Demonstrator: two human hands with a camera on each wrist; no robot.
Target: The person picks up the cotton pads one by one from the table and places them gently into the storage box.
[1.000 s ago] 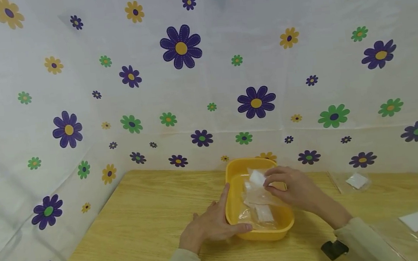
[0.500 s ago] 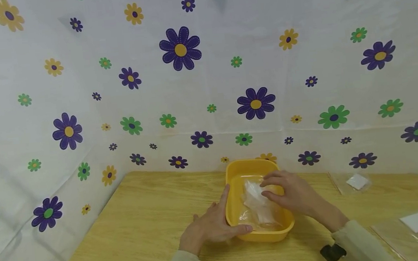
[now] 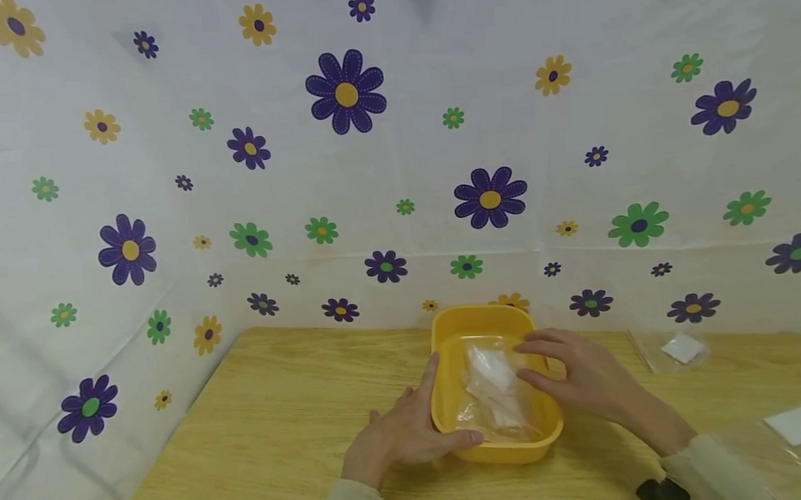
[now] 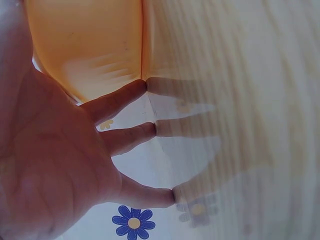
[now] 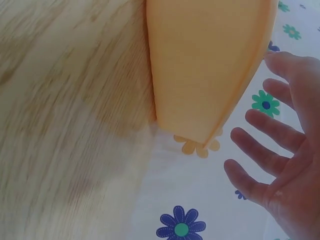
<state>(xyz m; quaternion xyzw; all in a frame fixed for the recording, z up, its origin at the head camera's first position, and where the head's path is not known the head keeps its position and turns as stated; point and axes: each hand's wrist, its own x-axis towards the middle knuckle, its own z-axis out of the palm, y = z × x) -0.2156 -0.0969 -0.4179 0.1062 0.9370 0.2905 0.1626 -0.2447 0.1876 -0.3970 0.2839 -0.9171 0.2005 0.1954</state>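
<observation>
A yellow plastic basin stands on the table, holding clear plastic bags with white contents, overlapping one another. My left hand rests against its left side, the thumb at the near rim and the index finger along the left edge. In the left wrist view, that hand's other fingers stretch out with their tips on the tabletop. Over the basin's right rim hovers my right hand, fingers apart and holding nothing. The right wrist view has the right hand beside the basin's outer wall, fingers loosely bent.
Right of the basin lies a small clear bag with a white square. Nearer, a larger clear bag with a white square lies by the right sleeve. A flower-printed sheet hangs behind and left of the wooden table.
The right hand has let go of a clear bag, which now lies in the basin with the others. It has then drawn back to the right. The left hand has stayed put.
</observation>
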